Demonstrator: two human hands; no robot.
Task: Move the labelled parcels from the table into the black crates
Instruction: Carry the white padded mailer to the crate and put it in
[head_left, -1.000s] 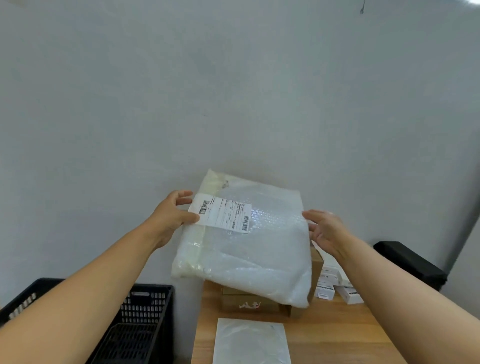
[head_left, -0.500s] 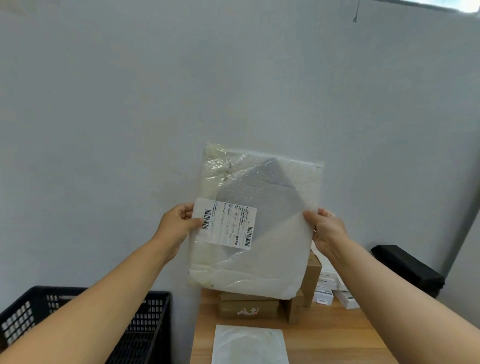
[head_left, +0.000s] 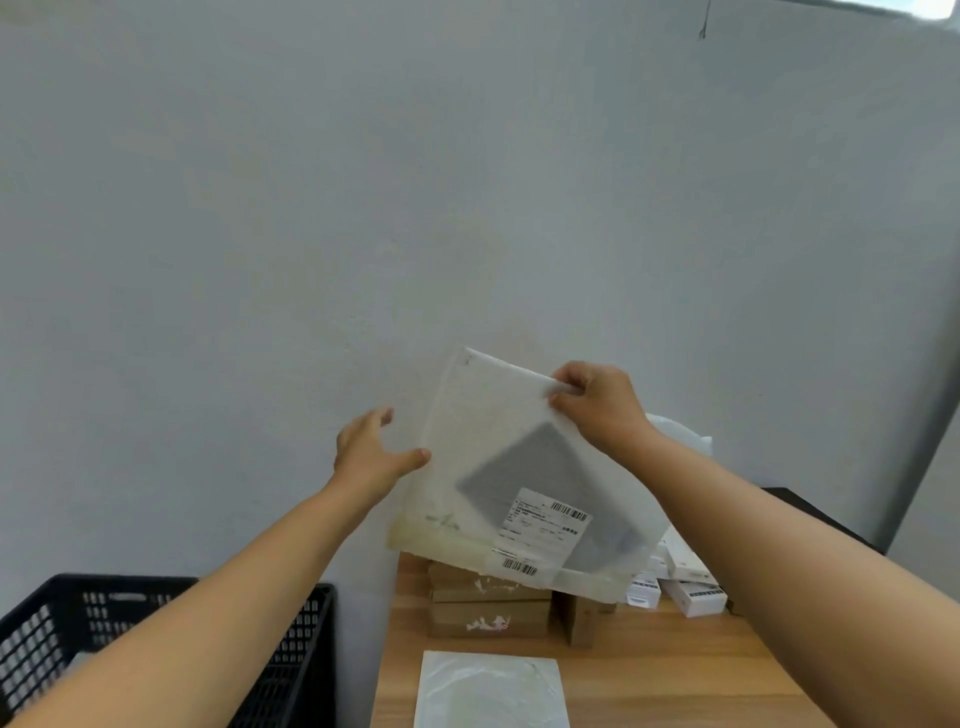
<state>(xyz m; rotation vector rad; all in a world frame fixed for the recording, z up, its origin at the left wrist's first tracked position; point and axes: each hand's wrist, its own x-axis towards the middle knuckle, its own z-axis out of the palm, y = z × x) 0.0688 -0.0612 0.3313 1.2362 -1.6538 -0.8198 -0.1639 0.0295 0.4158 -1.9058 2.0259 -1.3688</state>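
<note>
Flipped since a moment ago, bubble-wrap parcel (head_left: 498, 467) now label-down above table (head_left: 675, 670) | right hand (head_left: 597, 405) pinches its top edge, arm raised | left hand (head_left: 371, 452) spread, thumb touching parcel's side | black crate (head_left: 306, 639) lower left

wall (head_left: 363, 208): plain grey | table (head_left: 649, 670): light wood, against wall | bright strip top right

A packing or dispatch room: labelled parcels (head_left: 524, 499), cardboard boxes (head_left: 488, 605), black crate (head_left: 306, 639), wooden table (head_left: 649, 670).

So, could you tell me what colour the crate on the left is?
Black crate, clearest in the head view.
</note>
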